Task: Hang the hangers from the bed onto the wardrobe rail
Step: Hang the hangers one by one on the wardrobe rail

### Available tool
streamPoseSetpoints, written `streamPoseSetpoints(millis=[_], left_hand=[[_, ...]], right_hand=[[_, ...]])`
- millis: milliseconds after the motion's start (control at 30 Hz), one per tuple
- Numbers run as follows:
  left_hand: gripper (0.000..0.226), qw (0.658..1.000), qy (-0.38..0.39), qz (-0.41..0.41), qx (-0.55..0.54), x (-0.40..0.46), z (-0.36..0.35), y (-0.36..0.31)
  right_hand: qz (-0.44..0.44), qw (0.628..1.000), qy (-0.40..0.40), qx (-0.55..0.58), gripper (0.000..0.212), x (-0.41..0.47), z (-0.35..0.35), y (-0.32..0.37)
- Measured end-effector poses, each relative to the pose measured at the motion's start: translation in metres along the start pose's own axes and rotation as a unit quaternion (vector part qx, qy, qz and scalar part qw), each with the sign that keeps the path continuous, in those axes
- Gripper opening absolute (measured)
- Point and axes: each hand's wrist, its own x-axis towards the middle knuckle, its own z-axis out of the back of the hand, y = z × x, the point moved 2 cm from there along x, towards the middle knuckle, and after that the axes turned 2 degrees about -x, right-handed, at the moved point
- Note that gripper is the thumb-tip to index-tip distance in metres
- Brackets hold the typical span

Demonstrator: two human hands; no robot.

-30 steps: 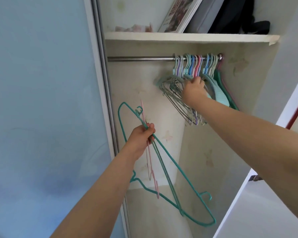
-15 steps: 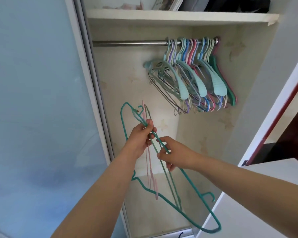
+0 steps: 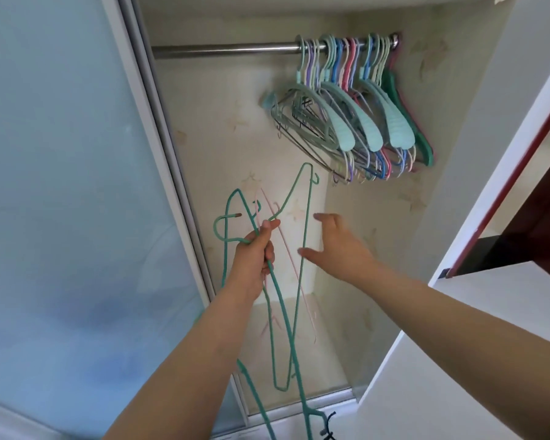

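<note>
Gripping a loose bundle of thin green and pink wire hangers [image 3: 286, 300] at their necks, the left hand [image 3: 255, 256] has its fingers [image 3: 269, 227] clenched round the wires below the metal wardrobe rail [image 3: 223, 49], well under its bare stretch. Holding them at the necks seems meant to keep the hooks up, ready to be picked off one at a time; the triangular frames hang down and splay past the forearm toward the wardrobe floor [image 3: 327, 369]. One green hanger stands higher than the rest, its corner pointing up toward the rail.

Just beside the bundle, the right hand [image 3: 337, 249] is spread with straight, released fingers, grasping nothing, its thumb near the wires, probably about to single out one hanger.

At the far right end of the rail hangs a tight cluster of pastel plastic and wire hangers [image 3: 356, 119], mint, blue, purple and pink, with a dark green one against the side wall. Left of that cluster the rail is free, so the next hook likely belongs there. The crossed frames in the bundle may snag each other when one is pulled out. A frosted sliding door [image 3: 77, 185] borders the opening, left of the rail.
</note>
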Motion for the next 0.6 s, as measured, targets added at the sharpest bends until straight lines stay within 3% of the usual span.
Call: streamPoseSetpoints(millis=[100,233,400,600], left_hand=[[0.025,0.999,-0.029,-0.014,-0.042,-0.007,-0.002,0.002],[0.012,0.993,-0.049,-0.030,-0.107,-0.010,-0.003,-0.003],[0.015,0.995,-0.020,-0.030,-0.098,-0.011,-0.004,0.003],[0.032,1.000,-0.006,0.005,-0.016,-0.007,0.004,0.015]], right_hand=[[-0.002,0.990,0.140,-0.002,0.103,-0.011,-0.024,0.009],[-0.030,0.969,0.209,0.129,0.139,-0.049,-0.074,0.016],[-0.148,0.969,0.134,0.148,0.116,-0.058,-0.101,0.011],[-0.157,0.981,0.033,0.107,0.102,-0.071,-0.072,0.001]])
